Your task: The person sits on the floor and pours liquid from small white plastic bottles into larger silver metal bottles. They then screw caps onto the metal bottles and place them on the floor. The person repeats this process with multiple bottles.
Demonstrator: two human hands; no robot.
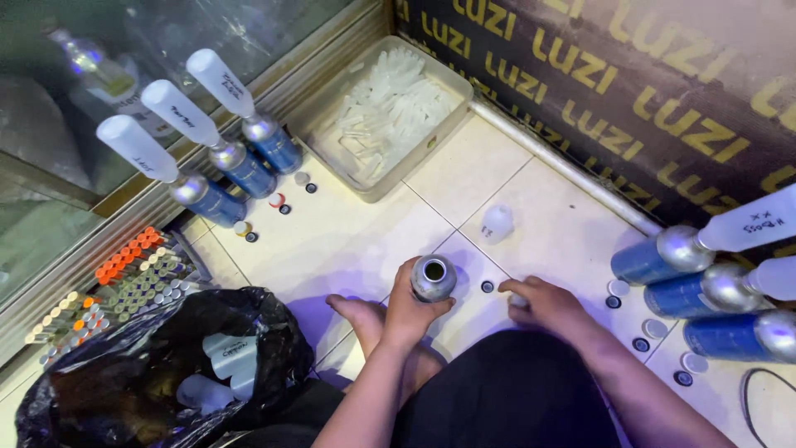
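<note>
Ok so working left to right: far out to the left of our grip there's a black bag with a few white caps dropped inside, and behind it a rack of small vials with orange and pale tops. Further back from the grip stand three blue bottles, each wearing a long white cap, with little loose discs on the floor tiles in front of them.

Now the main bit. Our left hand is wrapped around an open silver bottle, grip clamped on its body and holding it upright on the floor, mouth open and facing up. Just right of it sits a small dark stopper. Our right hand rests on the tile with the fingertips pinched together on something small. Can't tell what exactly, it's hidden.

Looks to us like we're at the plugging or capping stage for this bottle. Next move needs a steady left hold while the right lines up a small piece with that narrow mouth.

Beyond the grip lies a loose white cap, with a tub of clear plastic pieces further back, and more blue bottles lying far right.
</note>
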